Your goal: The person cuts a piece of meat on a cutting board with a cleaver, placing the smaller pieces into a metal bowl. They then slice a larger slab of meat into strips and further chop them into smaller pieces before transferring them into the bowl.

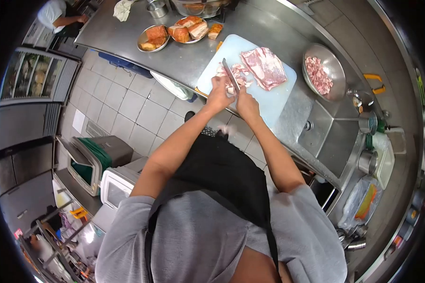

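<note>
A knife is in my right hand, its blade pointing away over the white cutting board. Close by on the left, my left hand has its fingers bent down onto cut pieces of raw meat beside the blade. Whether those fingers pinch a piece is too small to tell. A large slab of raw meat lies on the board to the right of the pieces. Farther right, a steel bowl holds many cut meat pieces.
Two dishes of browned meat stand at the back left of the steel counter. A sink is at the right. A co-worker stands at the far upper left. Open bins are on the left.
</note>
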The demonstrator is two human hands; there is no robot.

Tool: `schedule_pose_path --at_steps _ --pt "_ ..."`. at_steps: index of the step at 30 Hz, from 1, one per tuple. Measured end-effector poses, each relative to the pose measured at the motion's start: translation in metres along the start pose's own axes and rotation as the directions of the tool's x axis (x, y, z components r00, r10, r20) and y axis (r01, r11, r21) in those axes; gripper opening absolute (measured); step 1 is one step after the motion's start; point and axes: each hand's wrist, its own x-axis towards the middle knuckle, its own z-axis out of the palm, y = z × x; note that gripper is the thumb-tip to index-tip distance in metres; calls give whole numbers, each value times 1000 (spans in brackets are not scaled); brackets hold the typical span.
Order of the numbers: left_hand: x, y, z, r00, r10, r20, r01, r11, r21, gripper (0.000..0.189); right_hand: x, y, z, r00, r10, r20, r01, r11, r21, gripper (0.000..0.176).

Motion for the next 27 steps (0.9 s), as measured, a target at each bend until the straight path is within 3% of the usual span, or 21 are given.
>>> schedule_pose_path --at_steps 2,3,8,10,12,13,15,17,20,21,23,24,26,27 --pt "-1 -7 13 996 51 70 -59 992 116 66 -22 2 5 997 34 65 -35 999 17 34" --pt "1 -10 15 996 77 54 -83 990 112 53 -17 5 -2 999 16 51 -17 999 34 34" --pt "7 -23 16 989 145 13 -145 985 98 34 -15 46 -7 999 -34 26 26 961 275 30" --pt "9 -33 14 994 103 26 -104 993 56 34 -39 41 -34 982 93 161 -146 922 358 29" --pt "8 -38 11 981 190 46 -193 978 81 32 -57 25 -68 929 207 305 -313 881 355 29" --pt "10 -42 8 970 234 65 -240 965 106 32 -59 26 -63 986 116 115 -149 928 340 28" --pt "9 -47 6 964 246 97 -251 967 46 33 -63 27 -57 989 75 -131 -28 944 328 28" --pt "4 -44 2 977 182 113 -169 979 -115 35 -69 -25 -93 942 79 -326 54 924 380 26" --pt "-4 -46 -5 991 133 18 -131 989 -69 43 -65 -80 -113 836 144 -529 143 874 464 25" --pt "-3 -45 -7 990 139 13 -137 987 -85 45 -57 -77 -86 755 146 -639 154 908 390 26" --pt "-10 -43 -2 989 148 24 -144 982 -121 51 -47 -25 -1 955 93 -281 -62 991 117 28" --pt "-10 -34 -4 968 237 81 -232 970 -69 48 -37 -5 16 991 111 -76 -115 992 -56 29" --pt "-4 -23 -13 899 393 193 -404 914 21 43 -13 2 11 993 104 -58 -105 994 -23 32" --pt "7 -33 -7 901 371 227 -384 923 15 35 -18 6 14 992 119 -29 -119 993 -2 33"
